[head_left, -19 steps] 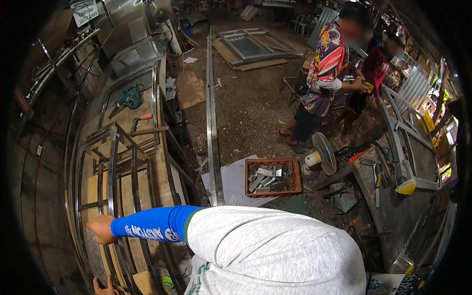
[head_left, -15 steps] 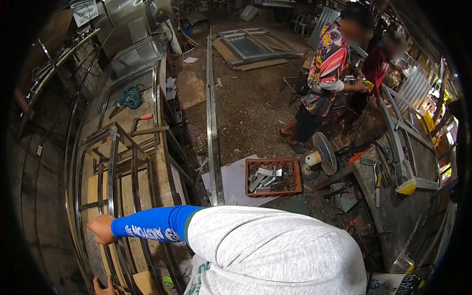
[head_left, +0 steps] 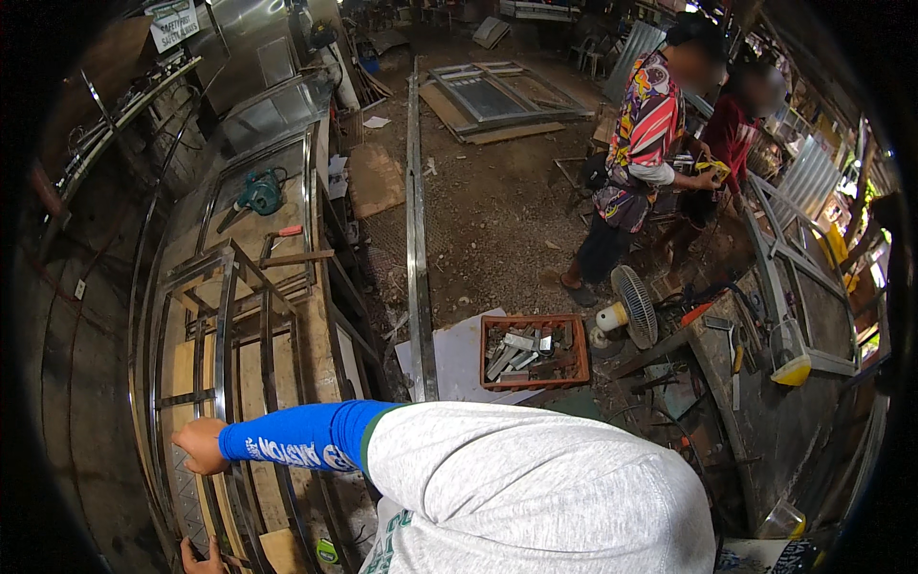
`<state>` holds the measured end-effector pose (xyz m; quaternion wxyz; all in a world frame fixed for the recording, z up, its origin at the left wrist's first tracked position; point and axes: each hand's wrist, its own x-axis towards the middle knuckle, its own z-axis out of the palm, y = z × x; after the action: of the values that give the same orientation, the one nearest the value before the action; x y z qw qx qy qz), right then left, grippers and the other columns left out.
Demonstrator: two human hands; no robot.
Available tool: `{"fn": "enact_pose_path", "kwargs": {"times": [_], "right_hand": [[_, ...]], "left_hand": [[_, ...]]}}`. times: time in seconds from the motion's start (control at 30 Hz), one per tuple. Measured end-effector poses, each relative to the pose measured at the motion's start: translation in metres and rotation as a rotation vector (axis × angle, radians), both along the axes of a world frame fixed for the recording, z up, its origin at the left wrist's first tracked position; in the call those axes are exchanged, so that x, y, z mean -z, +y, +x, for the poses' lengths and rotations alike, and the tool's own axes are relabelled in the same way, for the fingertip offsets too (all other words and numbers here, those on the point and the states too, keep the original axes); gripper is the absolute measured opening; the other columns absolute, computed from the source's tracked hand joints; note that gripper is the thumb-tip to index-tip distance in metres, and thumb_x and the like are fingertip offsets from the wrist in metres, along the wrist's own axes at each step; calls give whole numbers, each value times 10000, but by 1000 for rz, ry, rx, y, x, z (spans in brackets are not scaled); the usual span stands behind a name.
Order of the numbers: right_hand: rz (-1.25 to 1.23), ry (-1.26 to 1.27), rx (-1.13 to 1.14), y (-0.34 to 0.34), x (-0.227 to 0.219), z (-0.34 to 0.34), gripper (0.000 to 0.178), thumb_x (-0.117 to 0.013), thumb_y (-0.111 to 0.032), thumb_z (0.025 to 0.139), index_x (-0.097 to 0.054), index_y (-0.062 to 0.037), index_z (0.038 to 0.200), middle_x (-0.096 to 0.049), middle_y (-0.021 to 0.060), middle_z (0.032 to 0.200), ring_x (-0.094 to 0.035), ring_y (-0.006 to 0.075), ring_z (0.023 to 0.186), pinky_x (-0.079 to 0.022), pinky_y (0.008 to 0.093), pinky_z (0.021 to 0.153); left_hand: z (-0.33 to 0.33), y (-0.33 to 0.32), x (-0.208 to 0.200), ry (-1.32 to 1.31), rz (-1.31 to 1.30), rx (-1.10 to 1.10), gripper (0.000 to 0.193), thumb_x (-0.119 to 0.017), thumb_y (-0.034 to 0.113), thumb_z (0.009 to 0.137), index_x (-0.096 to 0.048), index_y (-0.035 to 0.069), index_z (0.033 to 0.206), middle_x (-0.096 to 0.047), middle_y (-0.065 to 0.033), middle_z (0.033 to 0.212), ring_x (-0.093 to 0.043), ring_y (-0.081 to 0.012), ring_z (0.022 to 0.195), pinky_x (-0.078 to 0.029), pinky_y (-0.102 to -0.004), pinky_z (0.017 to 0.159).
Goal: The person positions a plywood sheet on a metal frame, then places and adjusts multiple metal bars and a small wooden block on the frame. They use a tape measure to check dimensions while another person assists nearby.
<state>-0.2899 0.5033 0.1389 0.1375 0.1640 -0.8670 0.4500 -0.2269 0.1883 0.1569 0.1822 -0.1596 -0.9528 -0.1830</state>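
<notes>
A tall metal frame (head_left: 222, 330) of square tubes lies along the workbench on my left. My right hand (head_left: 199, 446), at the end of a blue-sleeved arm, is closed with its fingers curled down over the frame's outer left side. What lies under those fingers is hidden. Nearer the lower edge, my left hand (head_left: 203, 558) shows only partly. Its thumb and a finger are spread apart at the frame's rails. A green tape measure (head_left: 326, 551) sits by the frame's near end. Wooden boards (head_left: 277, 383) show between the tubes.
On the bench beyond the frame lie a teal power tool (head_left: 258, 193) and a red-handled tool (head_left: 287, 231). A long metal tube (head_left: 416, 239) runs along the floor side. An orange crate (head_left: 535, 381) of metal offcuts and a fan (head_left: 631, 308) stand rightward. Two people (head_left: 643, 134) stand beyond.
The view has shifted slightly, so the surroundings sit a little lower. Both my hands stay at the frame. The nearer person's hands and the yellow thing in them have moved slightly.
</notes>
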Motion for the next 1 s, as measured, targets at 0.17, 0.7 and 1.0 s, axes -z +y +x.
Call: {"fn": "enact_pose_path", "kwargs": {"times": [0.17, 0.7, 1.0], "right_hand": [[3, -41, 1, 1, -2, 1, 374, -704, -241, 847, -657, 49, 1079, -719, 287, 959, -694, 476, 981, -563, 540, 883], [-3, -32, -4, 2, -4, 3, 389, -686, -237, 842, -648, 58, 1093, -714, 307, 978, -693, 489, 973, -565, 550, 874], [-7, -12, -22, 4, -7, 6, 389, -682, -240, 859, -647, 48, 1118, -714, 301, 997, -689, 486, 993, -559, 546, 887]], "left_hand": [[3, 5, -1, -6, 13, -15, 596, -946, 362, 763, -745, -56, 1137, -757, -242, 1107, -717, -350, 1025, -550, -415, 954], [5, 4, -2, -9, -10, -41, 587, -939, 372, 759, -751, -24, 1150, -759, -224, 1120, -717, -351, 1053, -548, -415, 963], [-13, -12, 22, -129, 50, -204, 626, -848, 158, 845, -584, -116, 1342, -622, -297, 1354, -581, -406, 1289, -427, -495, 1118]]}}
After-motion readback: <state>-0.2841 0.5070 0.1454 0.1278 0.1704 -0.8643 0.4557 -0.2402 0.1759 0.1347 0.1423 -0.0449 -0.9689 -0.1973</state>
